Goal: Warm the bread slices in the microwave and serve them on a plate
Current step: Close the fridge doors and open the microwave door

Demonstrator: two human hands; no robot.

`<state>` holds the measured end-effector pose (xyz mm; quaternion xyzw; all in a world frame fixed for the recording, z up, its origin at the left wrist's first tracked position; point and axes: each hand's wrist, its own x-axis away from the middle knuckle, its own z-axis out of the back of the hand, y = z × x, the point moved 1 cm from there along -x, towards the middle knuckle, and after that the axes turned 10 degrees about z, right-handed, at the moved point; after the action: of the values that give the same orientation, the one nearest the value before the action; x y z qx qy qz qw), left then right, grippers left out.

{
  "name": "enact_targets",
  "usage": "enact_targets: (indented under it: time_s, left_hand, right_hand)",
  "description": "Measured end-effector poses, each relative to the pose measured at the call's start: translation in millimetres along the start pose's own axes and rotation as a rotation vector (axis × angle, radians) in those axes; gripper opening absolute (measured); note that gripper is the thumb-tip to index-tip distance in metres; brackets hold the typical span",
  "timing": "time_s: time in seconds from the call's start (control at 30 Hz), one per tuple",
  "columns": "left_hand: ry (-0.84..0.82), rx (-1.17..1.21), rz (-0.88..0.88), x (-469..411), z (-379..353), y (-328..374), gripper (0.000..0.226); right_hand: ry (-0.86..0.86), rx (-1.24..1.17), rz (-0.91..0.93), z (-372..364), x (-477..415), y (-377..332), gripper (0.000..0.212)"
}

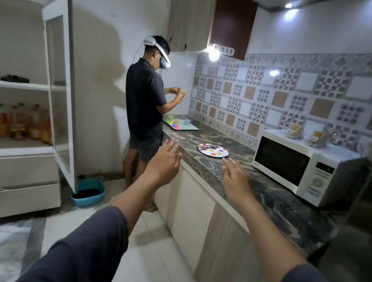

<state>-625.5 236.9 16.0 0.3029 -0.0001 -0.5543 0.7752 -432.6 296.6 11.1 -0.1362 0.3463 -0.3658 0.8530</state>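
Both arms reach forward in dark sleeves. Left hand and right hand are raised side by side with a gap between them, backs to the camera. Fingers are straight and slightly spread, gripping nothing.

- Right hand hovers over the front edge of the marbled countertop; left hand sits just off that edge, over the floor side.
- Polka-dot plate lies flat on the countertop, beyond the hands and between them, nearer the right fingertips. Something small and dark rests on it; I cannot tell what.
- White microwave stands on the countertop to the right of the right hand, door closed, control panel on its right side.
- Two bread packets sit on top of the microwave near the tiled wall, well apart from both hands.
- A second person wearing a headset stands at the far end of the counter, hands together on something small, beside a tray of coloured cups.
- White cabinet on the left, glass door swung open, bottles on a shelf.
- Blue basin sits on the floor below the open door
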Motion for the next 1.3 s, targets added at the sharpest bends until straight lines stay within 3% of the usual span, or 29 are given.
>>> enact_targets:
  time_s: [0.3,0.57,0.87,1.1,1.3]
  left_hand:
    - [0.047,0.014,-0.092,-192,-55,46,0.049]
    - [-0.102,0.095,-0.119,-332,-166,81,0.050]
    - [-0.254,0.140,-0.463,-472,-291,183,0.047]
    - [-0.503,0.231,-0.664,-497,-369,272,0.044]
    - [-0.810,0.360,-0.662,-465,-454,331,0.051]
  right_hand:
    - [0.089,-0.010,-0.030,4,-168,111,0.042]
    - [0.092,0.059,-0.186,-5,-255,228,0.042]
    - [0.294,0.246,-0.421,49,-324,378,0.040]
    - [0.394,0.399,-0.586,96,-306,446,0.039]
    - [0.413,0.481,-0.739,141,-264,490,0.042]
